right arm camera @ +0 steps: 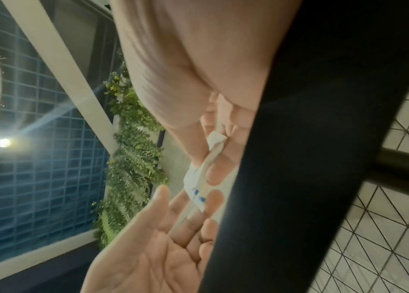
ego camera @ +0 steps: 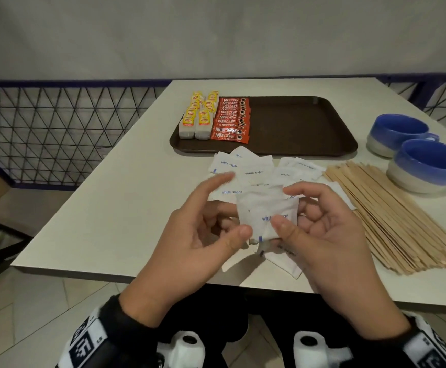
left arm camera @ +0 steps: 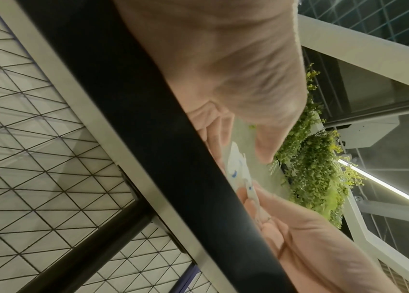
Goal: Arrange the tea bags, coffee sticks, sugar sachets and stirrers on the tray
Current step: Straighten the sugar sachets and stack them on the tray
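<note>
both hands hold a small stack of sugar sachets (ego camera: 267, 216) above the near table edge. the tray (ego camera: 296, 128) lies at 12 o'clock from the hands, long axis running 9 to 3; its bare part sits slightly toward 1 o'clock, so the right hand looks marginally nearer. tea bags (ego camera: 196, 115) and coffee sticks (ego camera: 230, 120) already fill the tray's 9 o'clock end. loose sachets (ego camera: 245, 170) lie on the table between hands and tray; stirrers (ego camera: 392, 216) lie at 3 o'clock, long axes running roughly 11 to 5.

left hand (ego camera: 206, 235): thumb and curled lower fingers pinch the stack's left edge, index finger extended free. right hand (ego camera: 320, 229): thumb on the stack's front, fingers curled behind, gripping. judgement: stack is being squared before going onto the tray beside the coffee sticks.
</note>
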Tool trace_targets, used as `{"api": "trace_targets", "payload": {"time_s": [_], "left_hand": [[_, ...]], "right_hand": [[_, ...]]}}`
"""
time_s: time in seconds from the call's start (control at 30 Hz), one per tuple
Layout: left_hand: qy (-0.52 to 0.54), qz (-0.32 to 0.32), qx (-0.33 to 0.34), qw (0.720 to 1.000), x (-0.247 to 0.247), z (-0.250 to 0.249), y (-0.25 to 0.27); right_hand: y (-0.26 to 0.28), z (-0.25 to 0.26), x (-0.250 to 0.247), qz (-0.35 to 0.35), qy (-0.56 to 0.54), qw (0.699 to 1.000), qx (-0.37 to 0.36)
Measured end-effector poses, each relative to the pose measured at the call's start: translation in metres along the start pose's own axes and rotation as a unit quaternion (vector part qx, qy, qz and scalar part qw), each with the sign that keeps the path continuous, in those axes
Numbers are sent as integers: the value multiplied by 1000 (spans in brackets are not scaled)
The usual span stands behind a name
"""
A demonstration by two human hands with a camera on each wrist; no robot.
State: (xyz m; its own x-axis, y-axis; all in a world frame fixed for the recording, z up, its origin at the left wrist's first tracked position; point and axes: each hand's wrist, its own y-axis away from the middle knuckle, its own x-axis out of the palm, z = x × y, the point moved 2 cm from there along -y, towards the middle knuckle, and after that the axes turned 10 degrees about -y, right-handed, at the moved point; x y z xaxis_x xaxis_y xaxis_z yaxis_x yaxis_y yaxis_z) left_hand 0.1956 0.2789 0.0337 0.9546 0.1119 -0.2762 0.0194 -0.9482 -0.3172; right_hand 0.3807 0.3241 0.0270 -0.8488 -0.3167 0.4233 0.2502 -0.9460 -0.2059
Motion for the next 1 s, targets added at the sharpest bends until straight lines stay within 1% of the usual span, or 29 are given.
{"api": "trace_targets", "payload": {"time_s": [0.07, 0.13, 0.3, 0.37, 0.43, 0.53, 0.67, 0.8, 0.9, 1.0], "left_hand": [[-24, 0, -20, 1000, 3, 3, -1], [-26, -14, -37, 999, 2, 4, 0], [-10, -18, -44, 999, 0, 2, 1], [-8, -17, -46, 999, 1, -1, 1], [-30, -19, -47, 998, 1, -2, 1], [-50, -36, -51, 997, -1, -2, 0], [-21, -43, -68, 997, -4, -4, 0], [0, -32, -83, 996, -6, -3, 1], [4, -32, -84, 996, -6, -3, 2], [17, -37, -83, 996, -6, -3, 3]], "right_hand": [[-1, -1, 0, -5, 10, 1000, 15], [-1, -3, 2, -9, 47, 999, 20], [1, -4, 3, -2, 88, 996, 32], [2, -4, 4, 11, 93, 995, 39], [2, -4, 5, 16, 92, 995, 47], [3, -5, 4, 20, 84, 995, 50], [5, -4, 5, 25, 92, 995, 41], [7, -1, 6, 26, 129, 991, 31], [7, 2, 8, 20, 148, 988, 31], [7, 2, 11, 12, 144, 989, 36]]}}
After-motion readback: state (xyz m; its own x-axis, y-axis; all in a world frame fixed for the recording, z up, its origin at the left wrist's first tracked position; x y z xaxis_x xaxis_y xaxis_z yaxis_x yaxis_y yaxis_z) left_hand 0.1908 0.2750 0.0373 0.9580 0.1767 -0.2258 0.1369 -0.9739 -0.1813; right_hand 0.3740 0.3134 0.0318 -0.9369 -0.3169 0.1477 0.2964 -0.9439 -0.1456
